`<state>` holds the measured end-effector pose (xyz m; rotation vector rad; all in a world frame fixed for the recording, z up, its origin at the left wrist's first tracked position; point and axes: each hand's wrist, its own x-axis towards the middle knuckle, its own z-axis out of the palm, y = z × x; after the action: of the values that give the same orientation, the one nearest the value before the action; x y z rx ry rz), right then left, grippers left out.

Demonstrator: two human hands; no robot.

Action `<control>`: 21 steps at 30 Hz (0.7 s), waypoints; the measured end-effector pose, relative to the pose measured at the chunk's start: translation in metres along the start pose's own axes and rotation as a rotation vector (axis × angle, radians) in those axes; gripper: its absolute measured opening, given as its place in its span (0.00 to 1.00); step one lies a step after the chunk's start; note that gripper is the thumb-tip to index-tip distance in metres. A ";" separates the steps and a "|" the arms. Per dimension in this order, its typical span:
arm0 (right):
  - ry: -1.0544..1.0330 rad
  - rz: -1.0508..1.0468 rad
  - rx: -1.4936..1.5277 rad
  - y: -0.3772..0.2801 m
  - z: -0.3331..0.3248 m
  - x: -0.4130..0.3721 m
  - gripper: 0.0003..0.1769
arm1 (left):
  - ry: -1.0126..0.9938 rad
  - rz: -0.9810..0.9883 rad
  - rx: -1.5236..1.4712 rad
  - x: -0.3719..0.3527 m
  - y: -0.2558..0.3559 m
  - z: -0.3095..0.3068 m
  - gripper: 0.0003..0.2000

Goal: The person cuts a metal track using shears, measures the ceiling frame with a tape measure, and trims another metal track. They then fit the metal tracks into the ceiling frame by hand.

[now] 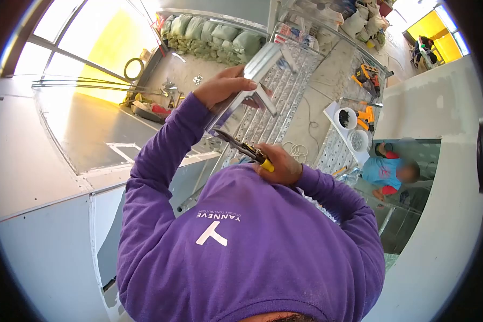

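My left hand point(224, 88) grips a bent silver metal channel point(261, 63) with its fingers wrapped round it, raised ahead of my chest. Angled flaps of the channel stick out to the right. Closer to my chest, my right hand point(280, 164) is closed on the yellow-and-black handles of metal snips point(245, 149). The snips point up and left, their jaws close to the channel's lower end. Whether the jaws touch the metal is too small to tell. Purple sleeves cover both my arms.
Perforated metal planks point(276, 91) extend ahead. At right are orange power tools point(366, 115), a black-filled white tub point(345, 118) and another tub point(358, 141). A person in a blue top point(383, 170) is beyond the wall opening. Filled green bags point(204, 33) line the far side.
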<state>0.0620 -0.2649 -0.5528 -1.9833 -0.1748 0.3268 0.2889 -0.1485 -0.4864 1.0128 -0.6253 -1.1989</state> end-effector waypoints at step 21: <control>0.101 -0.013 -0.018 0.013 -0.035 -0.025 0.37 | 0.236 0.154 1.072 0.051 0.013 -0.002 0.34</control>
<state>0.0488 -0.3076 -0.5473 -2.0101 -0.1258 0.2169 0.3113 -0.1963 -0.4815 1.9132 -1.1701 -0.5330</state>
